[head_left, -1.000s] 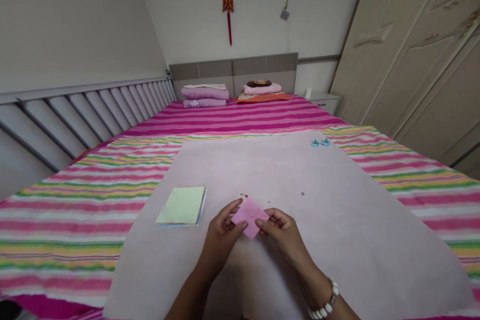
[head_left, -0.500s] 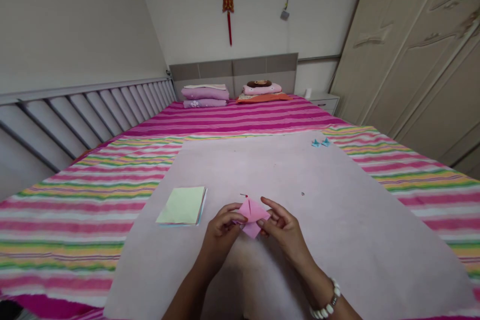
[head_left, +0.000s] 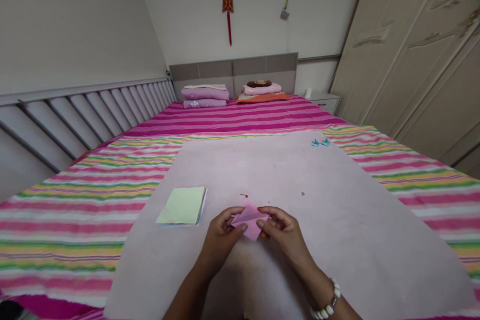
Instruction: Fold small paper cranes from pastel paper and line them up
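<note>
A folded piece of pink origami paper is held above the pale sheet, roughly diamond-shaped with one point toward me. My left hand pinches its left corner, thumb on top and fingers behind. At the right corner, my right hand grips the same paper between thumb and fingers, a white beaded bracelet on that wrist. Left of my hands lies a stack of square coloured paper, pale green on top. Parts of the pink paper's edges are hidden by my fingers.
A large pale sheet covers the middle of the striped bed. Two small blue folded paper pieces sit at its far right corner. Folded bedding is stacked by the headboard. A metal rail runs along the left.
The pink paper's upper part looks flatter, with its centre slit no longer showing. My right index finger has come down onto the paper's right edge, and my left thumb has moved onto its front.
</note>
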The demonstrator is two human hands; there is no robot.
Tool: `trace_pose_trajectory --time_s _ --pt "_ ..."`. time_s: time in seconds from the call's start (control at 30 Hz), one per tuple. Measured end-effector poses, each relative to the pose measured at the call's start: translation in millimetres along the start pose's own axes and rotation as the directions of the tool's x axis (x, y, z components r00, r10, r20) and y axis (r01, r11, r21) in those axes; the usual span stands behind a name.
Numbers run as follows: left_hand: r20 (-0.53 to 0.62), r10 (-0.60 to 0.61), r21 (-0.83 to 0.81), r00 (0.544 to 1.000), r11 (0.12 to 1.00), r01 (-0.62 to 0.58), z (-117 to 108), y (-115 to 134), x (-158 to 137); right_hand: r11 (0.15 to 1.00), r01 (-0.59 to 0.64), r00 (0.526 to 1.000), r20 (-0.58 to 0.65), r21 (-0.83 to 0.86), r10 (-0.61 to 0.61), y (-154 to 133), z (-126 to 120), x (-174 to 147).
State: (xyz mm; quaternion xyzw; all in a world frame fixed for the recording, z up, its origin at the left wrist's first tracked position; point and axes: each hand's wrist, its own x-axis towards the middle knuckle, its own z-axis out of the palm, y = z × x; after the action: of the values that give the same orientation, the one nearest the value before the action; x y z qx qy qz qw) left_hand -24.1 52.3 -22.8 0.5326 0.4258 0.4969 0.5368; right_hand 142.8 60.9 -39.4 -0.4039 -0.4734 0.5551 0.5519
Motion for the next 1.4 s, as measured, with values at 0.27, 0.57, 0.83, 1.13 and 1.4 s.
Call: trace_pose_trajectory --time_s 0.27,0.57,0.83,1.13,1.4 --pt "0.049 0.121 0.133 0.991 0.983 -0.127 -0.9 2.7 0.2 0.999 -0.020 0.999 0.032 0.038 0.019 1.0 1.0 -1.8" --pt "0.130 0.118 0.160 0.984 0.977 -0.139 -4.1 12.1 -6.7 0.995 -0.030 0.997 0.070 0.090 0.024 -1.4 1.3 -2.8" --pt "-0.120 0.074 0.256 0.990 0.966 -0.041 3.2 3.4 -1.3 0.997 -0.017 0.993 0.117 0.075 0.008 -2.2 3.4 -4.5" --pt "-0.191 0.028 0.231 0.981 0.973 0.017 7.3 -1.7 -2.7 0.992 -0.023 0.993 0.122 0.123 0.008 3.5 3.7 2.4" --pt "-0.092 -0.132 -0.103 0.987 0.987 0.123 9.4 2.9 -0.9 0.997 -0.069 0.989 0.131 0.020 0.066 0.1 6.0 4.6"
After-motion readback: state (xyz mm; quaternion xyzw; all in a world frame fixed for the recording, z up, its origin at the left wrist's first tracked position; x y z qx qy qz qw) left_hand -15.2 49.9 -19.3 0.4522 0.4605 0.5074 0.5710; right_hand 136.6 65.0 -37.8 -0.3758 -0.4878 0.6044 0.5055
